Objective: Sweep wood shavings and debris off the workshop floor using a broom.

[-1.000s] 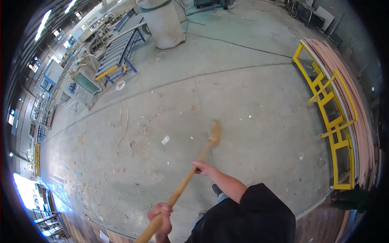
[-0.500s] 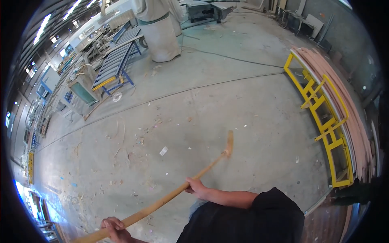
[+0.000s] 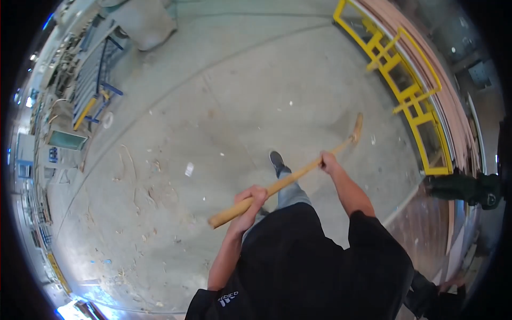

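Observation:
Both my hands hold a long wooden-handled broom slantwise in front of me. My left hand is closed round the thick handle near its butt end, which sticks out to the left. Farther along, my right hand grips the thinner part of the handle. The narrow tan broom head is at the far right end, seen edge-on and a little blurred, close to the concrete floor. Wood strips and scraps litter the floor on the left, with a white scrap nearer the middle.
A yellow metal frame with long reddish boards stands along the right. A blue-legged roller conveyor is at the left, below a pale bulky bag. Dark clothing and part of another person show at the lower right.
The view has tilted down and turned. My hands and the broom have swung to the right, the head now nearer the yellow frame. The handle's butt end and my foot have come into view.

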### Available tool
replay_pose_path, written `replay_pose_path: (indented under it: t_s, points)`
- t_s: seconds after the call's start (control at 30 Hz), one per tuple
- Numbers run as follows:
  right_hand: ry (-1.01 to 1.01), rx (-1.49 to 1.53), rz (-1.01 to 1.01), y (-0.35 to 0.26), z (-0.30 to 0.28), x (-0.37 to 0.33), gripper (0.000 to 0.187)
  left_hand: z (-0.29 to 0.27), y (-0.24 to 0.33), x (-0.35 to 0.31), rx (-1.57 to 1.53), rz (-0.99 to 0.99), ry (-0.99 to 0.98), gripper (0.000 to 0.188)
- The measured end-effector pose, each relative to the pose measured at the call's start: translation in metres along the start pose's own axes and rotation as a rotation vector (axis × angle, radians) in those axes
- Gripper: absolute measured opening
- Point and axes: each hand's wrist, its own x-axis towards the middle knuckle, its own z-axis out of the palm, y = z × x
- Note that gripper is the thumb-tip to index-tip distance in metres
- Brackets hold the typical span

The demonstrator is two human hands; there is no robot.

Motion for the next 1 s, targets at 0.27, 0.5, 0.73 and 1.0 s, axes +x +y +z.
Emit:
replay_pose_path:
  t_s: [0.27,0.5,0.73,1.0]
  points:
    - [-0.237,-0.322,-0.173,0.006,0.063,0.125,0.012,-0.001,-0.005,0.096,0.232,-0.126,0.279,0.024]
    - [-0.677,-0.224,0.439,0.001,0.357,-0.063,0.014,-0.026,0.182,0.026,0.45,0.032,0.925,0.03]
    - [-1.066,-0.226,0.57,-0.009,0.422,-0.084,0.012,0.039,0.224,0.067,0.924,0.181,1.003,0.025]
    - [-0.837,-0.016,0.509,-0.131,0.336,-0.158,0.016,-0.039,0.253,0.054,1.906,0.438,0.866,0.026]
